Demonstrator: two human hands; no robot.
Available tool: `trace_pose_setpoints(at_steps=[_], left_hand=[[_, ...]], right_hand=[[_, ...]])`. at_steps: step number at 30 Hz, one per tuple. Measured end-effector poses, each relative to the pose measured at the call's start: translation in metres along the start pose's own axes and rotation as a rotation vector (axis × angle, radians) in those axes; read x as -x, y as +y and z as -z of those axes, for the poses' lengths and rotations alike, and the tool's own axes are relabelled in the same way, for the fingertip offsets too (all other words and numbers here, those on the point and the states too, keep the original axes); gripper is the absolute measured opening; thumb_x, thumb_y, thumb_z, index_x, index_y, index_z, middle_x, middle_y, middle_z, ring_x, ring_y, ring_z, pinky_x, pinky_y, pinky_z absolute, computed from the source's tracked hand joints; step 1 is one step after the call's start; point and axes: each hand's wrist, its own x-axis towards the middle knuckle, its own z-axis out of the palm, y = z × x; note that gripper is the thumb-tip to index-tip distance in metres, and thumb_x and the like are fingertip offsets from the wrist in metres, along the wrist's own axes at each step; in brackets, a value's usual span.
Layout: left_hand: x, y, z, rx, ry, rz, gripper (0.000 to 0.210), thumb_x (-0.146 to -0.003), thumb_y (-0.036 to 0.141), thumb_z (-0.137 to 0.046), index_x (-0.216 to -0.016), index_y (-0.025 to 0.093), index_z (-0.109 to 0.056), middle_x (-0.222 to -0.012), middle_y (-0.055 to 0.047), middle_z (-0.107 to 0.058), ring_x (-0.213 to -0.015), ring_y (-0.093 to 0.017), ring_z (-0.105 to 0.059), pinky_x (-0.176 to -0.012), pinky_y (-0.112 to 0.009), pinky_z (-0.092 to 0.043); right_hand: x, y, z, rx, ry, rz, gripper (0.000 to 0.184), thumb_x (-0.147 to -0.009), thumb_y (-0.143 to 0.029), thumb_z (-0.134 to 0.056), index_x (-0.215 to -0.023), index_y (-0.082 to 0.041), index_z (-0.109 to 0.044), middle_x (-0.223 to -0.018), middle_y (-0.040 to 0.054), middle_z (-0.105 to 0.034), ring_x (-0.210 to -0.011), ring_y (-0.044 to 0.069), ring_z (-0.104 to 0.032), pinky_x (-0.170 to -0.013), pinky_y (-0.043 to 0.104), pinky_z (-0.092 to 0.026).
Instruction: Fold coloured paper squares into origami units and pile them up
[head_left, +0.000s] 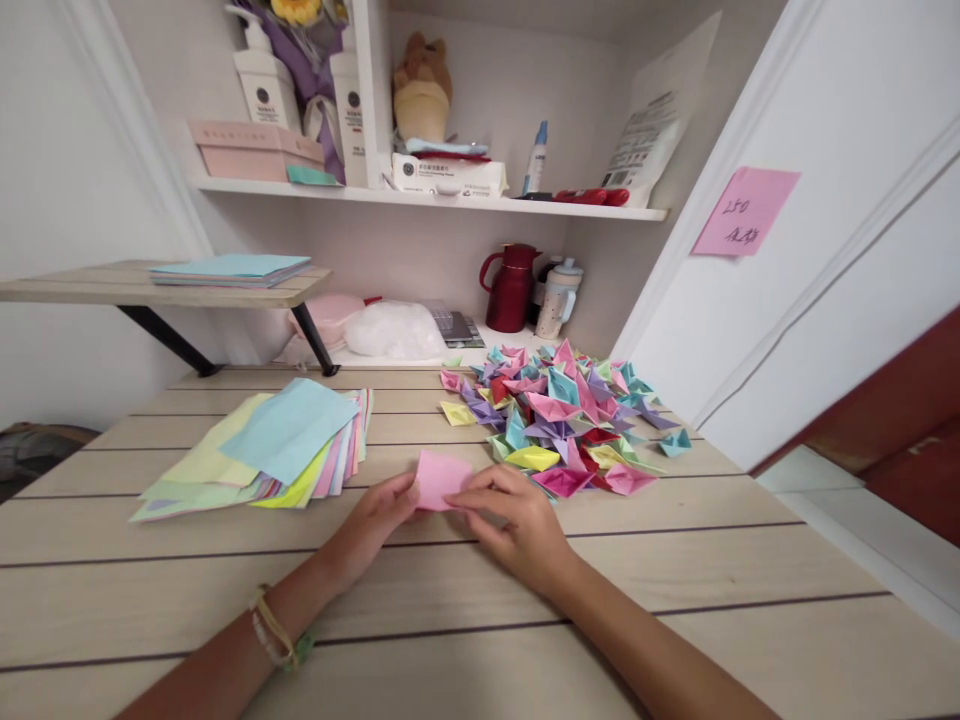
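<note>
A small pink sheet of paper (441,476) is held between my two hands, just above the table. My left hand (379,520) pinches its left edge, thumb in front, the other fingers mostly hidden behind. At the lower right corner, my right hand (517,520) grips the sheet between thumb and fingertips. Whether the paper is folded, I cannot tell. Beyond my right hand lies a heap of folded paper boats (555,410) in many colours. To the left of my hands spreads a loose stack of coloured paper sheets (292,430), a light blue one on top.
A raised wooden stand (97,283) on black legs at the left carries another paper stack (232,268). Behind the table are a red jug (511,290), a pale tumbler (559,300) and a plastic bag (394,330). A white shelf (420,199) runs above.
</note>
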Motion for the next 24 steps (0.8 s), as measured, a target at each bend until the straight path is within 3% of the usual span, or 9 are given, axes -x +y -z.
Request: trace_pose_setpoints(at_steps=[5,10,13,18,20,24], left_hand=[[-0.002,-0.002,0.0,-0.043,0.076,0.067,0.031,-0.075,0.031,-0.063,-0.103,0.018,-0.065,-0.091,-0.005,-0.07,-0.084,-0.021,-0.061,-0.076,-0.03,-0.046],[-0.002,0.0,0.001,-0.012,0.04,0.054,0.028,-0.075,0.028,-0.061,-0.102,0.018,-0.066,-0.087,-0.004,-0.07,-0.075,-0.018,-0.059,-0.071,-0.027,-0.044],[-0.002,0.001,0.0,0.003,0.026,0.045,0.027,-0.074,0.029,-0.063,-0.098,0.017,-0.067,-0.086,-0.005,-0.069,-0.079,-0.019,-0.057,-0.072,-0.027,-0.043],[-0.002,0.001,0.0,0.023,0.068,0.068,0.026,-0.072,0.032,-0.064,-0.09,0.014,-0.068,-0.078,-0.003,-0.065,-0.072,-0.017,-0.053,-0.067,-0.025,-0.041],[-0.002,-0.001,0.0,0.021,0.078,0.081,0.026,-0.072,0.034,-0.063,-0.086,0.013,-0.067,-0.074,-0.002,-0.062,-0.067,-0.015,-0.05,-0.063,-0.024,-0.04],[-0.002,-0.003,0.001,-0.016,0.056,0.08,0.024,-0.072,0.035,-0.063,-0.077,0.012,-0.065,-0.067,-0.001,-0.058,-0.062,-0.013,-0.048,-0.057,-0.022,-0.037]], right_hand=[[0.001,0.001,-0.001,0.025,-0.059,0.037,0.022,-0.078,-0.025,-0.063,-0.099,-0.028,-0.069,-0.09,0.0059,-0.063,-0.083,0.019,-0.057,-0.074,0.032,-0.046],[-0.002,0.003,0.005,-0.039,0.022,-0.11,0.02,-0.075,-0.029,-0.066,-0.095,-0.029,-0.07,-0.111,0.0076,-0.053,-0.094,0.02,-0.054,-0.083,0.036,-0.046],[-0.004,0.004,0.009,-0.067,0.0,-0.174,0.03,-0.071,-0.03,-0.071,-0.1,-0.028,-0.068,-0.119,0.0084,-0.047,-0.103,0.022,-0.051,-0.09,0.038,-0.043],[-0.006,0.002,0.018,-0.122,-0.168,-0.112,0.051,-0.059,-0.037,-0.078,-0.108,-0.026,-0.064,-0.133,0.0099,-0.039,-0.112,0.026,-0.047,-0.095,0.039,-0.04],[-0.008,0.001,0.02,-0.17,-0.219,-0.141,0.051,-0.061,-0.037,-0.077,-0.109,-0.024,-0.063,-0.129,0.0104,-0.046,-0.109,0.025,-0.05,-0.091,0.037,-0.044],[-0.008,0.0,0.015,-0.294,-0.236,-0.328,0.031,-0.075,-0.035,-0.066,-0.102,-0.021,-0.066,-0.098,0.0083,-0.066,-0.079,0.018,-0.062,-0.071,0.03,-0.051]])
